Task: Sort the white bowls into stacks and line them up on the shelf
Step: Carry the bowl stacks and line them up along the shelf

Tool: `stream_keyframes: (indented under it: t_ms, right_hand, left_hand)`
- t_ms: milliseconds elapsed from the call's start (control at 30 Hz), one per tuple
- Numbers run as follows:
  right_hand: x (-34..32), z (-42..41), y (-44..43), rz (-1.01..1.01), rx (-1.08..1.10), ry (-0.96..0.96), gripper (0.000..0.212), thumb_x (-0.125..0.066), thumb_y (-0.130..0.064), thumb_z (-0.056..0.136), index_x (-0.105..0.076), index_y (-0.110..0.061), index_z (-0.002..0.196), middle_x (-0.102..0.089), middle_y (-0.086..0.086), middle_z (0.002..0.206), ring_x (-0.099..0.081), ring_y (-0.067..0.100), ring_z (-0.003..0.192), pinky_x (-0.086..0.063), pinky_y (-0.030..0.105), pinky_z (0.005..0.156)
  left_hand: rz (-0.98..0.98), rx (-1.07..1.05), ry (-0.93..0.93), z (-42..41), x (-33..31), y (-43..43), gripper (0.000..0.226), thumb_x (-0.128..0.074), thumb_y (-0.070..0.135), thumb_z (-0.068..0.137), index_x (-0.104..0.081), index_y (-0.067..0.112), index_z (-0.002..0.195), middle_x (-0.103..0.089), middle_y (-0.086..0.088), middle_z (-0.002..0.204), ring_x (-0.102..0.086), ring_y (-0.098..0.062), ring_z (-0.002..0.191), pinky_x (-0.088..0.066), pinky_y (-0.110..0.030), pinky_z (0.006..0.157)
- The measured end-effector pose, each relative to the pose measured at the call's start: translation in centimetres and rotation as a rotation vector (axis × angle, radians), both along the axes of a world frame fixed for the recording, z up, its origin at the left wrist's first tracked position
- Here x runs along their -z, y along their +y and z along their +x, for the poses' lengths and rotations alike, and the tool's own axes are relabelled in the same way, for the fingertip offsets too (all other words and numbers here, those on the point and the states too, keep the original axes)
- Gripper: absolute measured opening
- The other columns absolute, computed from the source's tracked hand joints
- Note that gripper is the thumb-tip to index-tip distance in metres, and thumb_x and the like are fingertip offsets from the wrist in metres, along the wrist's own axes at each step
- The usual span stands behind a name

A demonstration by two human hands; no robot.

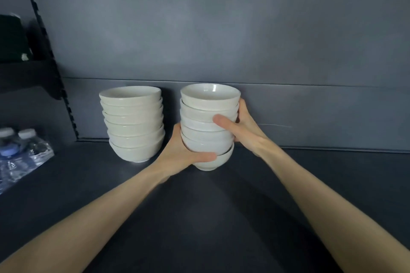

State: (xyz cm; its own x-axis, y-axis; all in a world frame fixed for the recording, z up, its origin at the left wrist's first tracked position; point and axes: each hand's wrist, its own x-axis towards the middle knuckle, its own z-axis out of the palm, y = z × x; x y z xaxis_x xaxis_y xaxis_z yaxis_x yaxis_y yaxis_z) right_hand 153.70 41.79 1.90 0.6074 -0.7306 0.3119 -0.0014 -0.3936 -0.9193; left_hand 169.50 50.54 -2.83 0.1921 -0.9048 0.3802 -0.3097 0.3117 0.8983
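Two stacks of several white bowls stand on the dark shelf (221, 217) near its back wall. The left stack (133, 124) stands free, untouched. The right stack (207, 133) is held from both sides. My left hand (182, 153) grips its lower left side, thumb across the front near the bottom bowls. My right hand (241, 126) wraps its upper right side, thumb lying across the front of the middle bowls. The bottom bowl's foot touches or sits just on the shelf; I cannot tell which.
Shrink-wrapped water bottles (17, 153) lie at the shelf's left edge. A notched black upright (47, 51) and a bracket with dark items (13, 40) stand at the upper left. The grey back wall (221, 29) rises right behind the stacks.
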Motion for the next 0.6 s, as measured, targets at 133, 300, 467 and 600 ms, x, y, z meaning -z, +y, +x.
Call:
stream_keyframes:
  t_ms: [133,300,467,600]
  right_hand:
    - [0.0,1.1,0.1,0.0,0.008,-0.005,0.085,-0.075,-0.039,0.077,-0.023,-0.026,0.143,-0.049,-0.024,0.119,-0.052,-0.007,0.105,-0.051,0.022,0.083]
    - [-0.1,1.5,0.4,0.005,0.013,0.003,0.081,-0.068,-0.038,0.078,-0.022,-0.027,0.143,-0.049,-0.023,0.119,-0.052,-0.007,0.103,-0.051,0.015,0.075]
    - [-0.2,2.1,0.5,0.006,0.033,0.004,0.077,-0.068,-0.036,0.081,-0.021,-0.028,0.142,-0.048,-0.028,0.115,-0.051,-0.009,0.102,-0.049,0.018,0.078]
    - [-0.4,2.5,0.6,0.017,0.03,0.014,0.077,-0.066,-0.036,0.084,-0.017,-0.028,0.144,-0.045,-0.028,0.116,-0.05,-0.007,0.104,-0.047,0.02,0.078]
  left_hand:
    - [-0.001,0.016,0.001,1.2,0.2,-0.2,0.085,-0.085,-0.004,0.064,-0.045,0.016,0.136,-0.064,-0.001,0.127,-0.061,-0.014,0.117,-0.054,-0.028,0.089]
    - [0.075,-0.082,0.01,1.9,1.9,-0.1,0.101,-0.093,0.036,0.055,-0.04,0.021,0.14,-0.06,0.008,0.13,-0.059,-0.007,0.118,-0.051,-0.032,0.097]
    - [0.095,-0.217,0.056,1.5,2.7,0.6,0.1,-0.089,0.043,0.053,-0.04,0.021,0.137,-0.059,0.016,0.123,-0.057,0.005,0.108,-0.049,-0.007,0.078]
    - [0.098,-0.206,0.097,1.6,2.6,0.7,0.101,-0.088,0.045,0.055,-0.037,0.021,0.139,-0.057,0.019,0.124,-0.054,0.01,0.108,-0.048,-0.005,0.075]
